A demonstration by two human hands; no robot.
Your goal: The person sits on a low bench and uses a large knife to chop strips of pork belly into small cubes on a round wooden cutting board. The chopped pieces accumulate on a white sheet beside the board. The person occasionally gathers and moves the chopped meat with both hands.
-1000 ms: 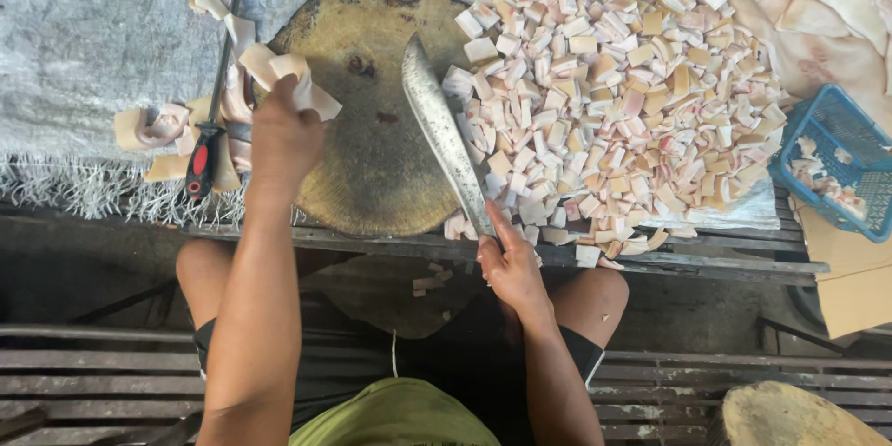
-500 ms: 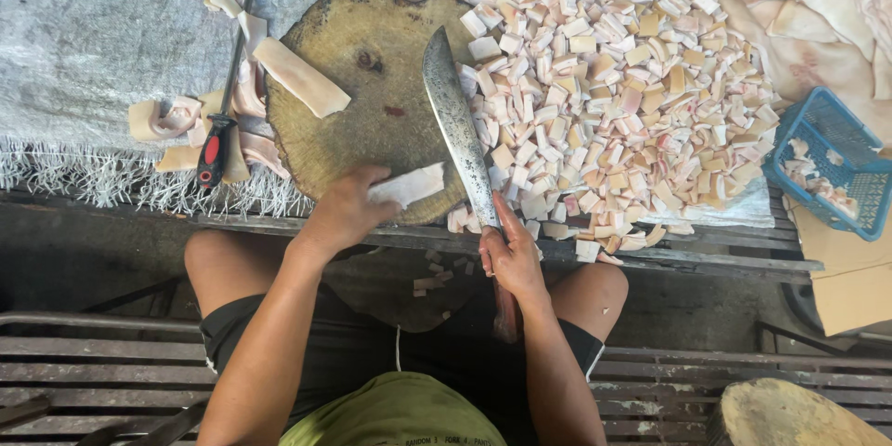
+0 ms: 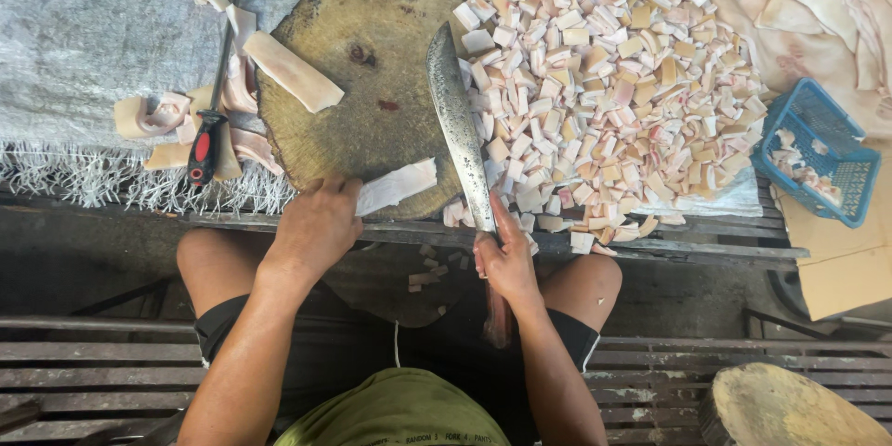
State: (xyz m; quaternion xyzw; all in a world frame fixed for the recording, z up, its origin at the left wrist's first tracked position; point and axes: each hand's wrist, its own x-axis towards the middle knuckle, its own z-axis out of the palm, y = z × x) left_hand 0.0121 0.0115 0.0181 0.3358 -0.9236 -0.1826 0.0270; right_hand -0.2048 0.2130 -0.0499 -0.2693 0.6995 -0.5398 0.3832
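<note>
A pale strip is pinched by the left hand at the board's lower edge, long axis running right toward the blade. The cleaver, clasped by the right hand, lies just right of it, apparently flat.

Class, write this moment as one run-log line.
left hand: holds pale strip on round chopping block | right hand: grips cleaver, blade flat on block | cut pieces: heaped right
</note>
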